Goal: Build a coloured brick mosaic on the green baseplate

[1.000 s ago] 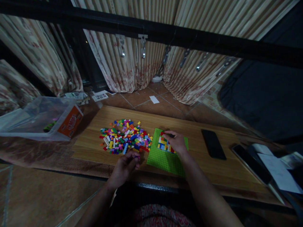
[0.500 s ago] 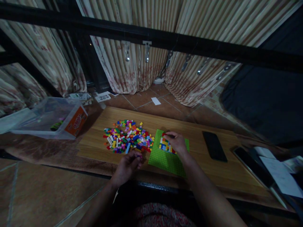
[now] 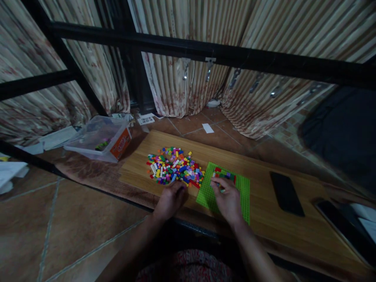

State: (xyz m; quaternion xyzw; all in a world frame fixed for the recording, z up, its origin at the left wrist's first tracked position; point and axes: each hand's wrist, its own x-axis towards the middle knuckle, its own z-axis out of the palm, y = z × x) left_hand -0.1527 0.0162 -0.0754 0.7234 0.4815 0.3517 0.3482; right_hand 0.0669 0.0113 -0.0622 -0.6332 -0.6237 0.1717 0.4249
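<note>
My left hand (image 3: 170, 200) is closed at the near edge of the pile of loose toy bricks (image 3: 173, 166), with a bit of a small purple brick (image 3: 183, 188) showing between its fingertips. Over the green baseplate (image 3: 210, 196) is my right hand (image 3: 228, 199), thumb and fingers pinched together low above the left side of the built bricks. What that pinch holds, if anything, is hidden. Red and other coloured bricks (image 3: 218, 170) are set on the plate, and my right hand covers much of them.
A clear plastic box (image 3: 94, 139) with an orange label stands left of the wooden board (image 3: 138, 164). To the right lie a black phone (image 3: 287, 194) and another dark flat device (image 3: 340, 223). Curtains (image 3: 188, 86) hang behind a dark metal bar (image 3: 176, 45).
The view has turned left, so everything sits further right. My right hand has drawn back nearer me over the baseplate, uncovering bricks at its far side. My left hand remains closed by the pile.
</note>
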